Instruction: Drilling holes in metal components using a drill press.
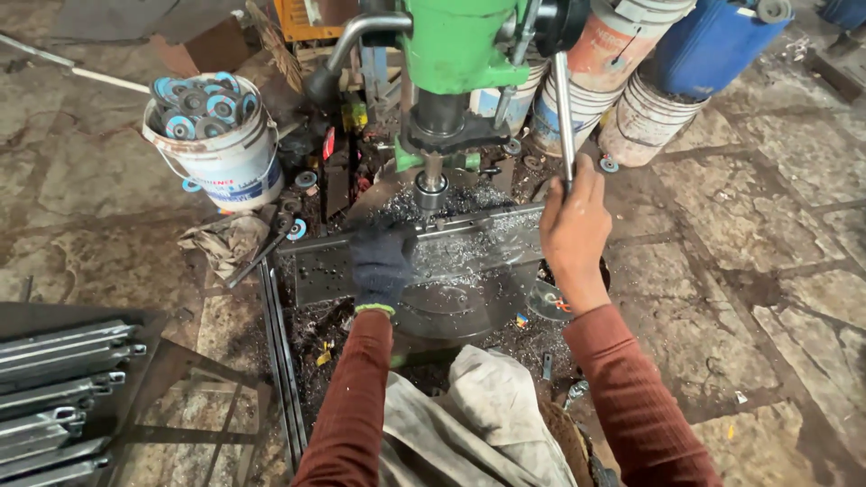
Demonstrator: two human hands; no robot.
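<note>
Crumpled grey cloth (487,406) lies over the person's lap at the bottom of the view, between two rust-red sleeves. Just beyond it, a long flat metal plate (451,248) rests on the round drill table (451,311), its long axis running left to right and tilting slightly up toward the right, strewn with bright metal shavings (469,243). Left hand (381,266), in a dark glove, presses flat on the plate left of centre, fingers spread rather than clenched. Directly above the plate, the drill spindle (431,185) points straight down. Right hand (575,230) sits at the plate's right end, closed around the steel feed lever (563,117), which rises nearly upright toward the green drill press (460,45). A white bucket (221,153) of blue-centred discs stands well to the left on the stone floor (767,225).
</note>
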